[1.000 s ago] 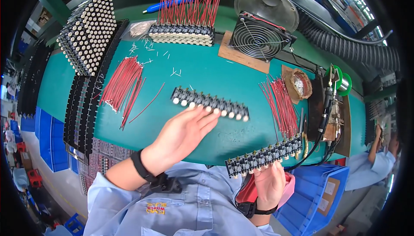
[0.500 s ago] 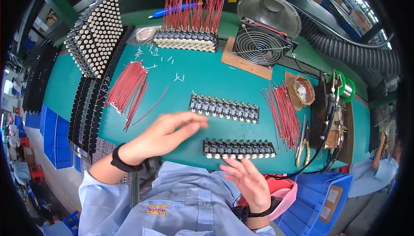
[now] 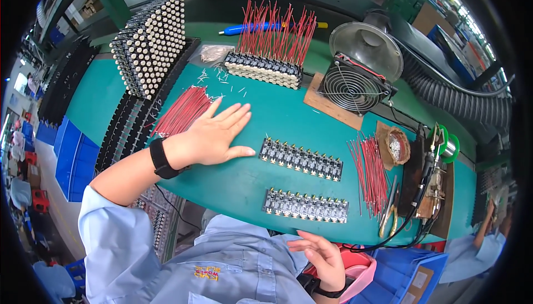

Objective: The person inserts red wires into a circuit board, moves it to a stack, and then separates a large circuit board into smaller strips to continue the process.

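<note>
My left hand (image 3: 217, 134) is open, palm down with its fingers spread, over the mat beside a bundle of red wires (image 3: 186, 108), part of which its wrist and fingers hide. Nothing shows in its grip. My right hand (image 3: 321, 257) hangs in front of the near table edge, empty, its fingers loosely stretched out. Two black strips of small circuit boards with gold-coloured pins lie on the green mat (image 3: 239, 187): the farther strip (image 3: 301, 159), and the nearer strip (image 3: 305, 206) just beyond my right hand.
Behind stand a stack of strips with upright red wires (image 3: 266, 68) and a tall stack with white round parts (image 3: 149, 48). A fan (image 3: 355, 84) sits on a wooden board. At right lie more red wires (image 3: 371, 173), pliers (image 3: 390, 215), a solder spool (image 3: 451, 148) and soldering irons (image 3: 426, 159).
My left hand has swung left and away from me toward the red wires, fingers spreading. My right hand has drawn back from the nearer strip, which has gone from tilted to flat.
</note>
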A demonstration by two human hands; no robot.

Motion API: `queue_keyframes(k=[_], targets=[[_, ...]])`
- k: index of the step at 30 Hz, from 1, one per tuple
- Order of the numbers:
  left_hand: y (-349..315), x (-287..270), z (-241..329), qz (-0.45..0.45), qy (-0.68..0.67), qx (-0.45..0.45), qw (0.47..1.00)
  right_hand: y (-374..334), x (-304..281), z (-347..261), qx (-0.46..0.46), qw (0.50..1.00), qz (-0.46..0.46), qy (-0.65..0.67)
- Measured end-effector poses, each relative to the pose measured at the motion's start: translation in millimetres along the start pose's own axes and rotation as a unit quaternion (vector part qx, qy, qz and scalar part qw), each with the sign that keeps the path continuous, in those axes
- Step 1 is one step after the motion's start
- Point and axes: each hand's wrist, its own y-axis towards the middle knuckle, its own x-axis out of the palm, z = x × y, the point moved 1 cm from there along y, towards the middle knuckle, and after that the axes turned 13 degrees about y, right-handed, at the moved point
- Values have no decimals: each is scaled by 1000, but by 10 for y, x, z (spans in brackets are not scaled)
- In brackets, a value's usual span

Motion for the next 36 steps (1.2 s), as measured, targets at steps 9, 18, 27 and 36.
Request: queue_keyframes(k=[9, 18, 27, 36], targets=[[241, -4, -206, -4, -41, -22, 999, 52, -56, -102, -72, 997, -26, -2], [92, 8, -517, -112, 28, -138, 984, 71, -165, -42, -84, 995, 44, 14], [239, 58, -484, -44, 5, -110, 993, 90, -233, -43, -69, 997, 20, 7], [245, 30, -597, -75, 28, -155, 985, 61, -194, -126, -12, 996, 11, 82]])
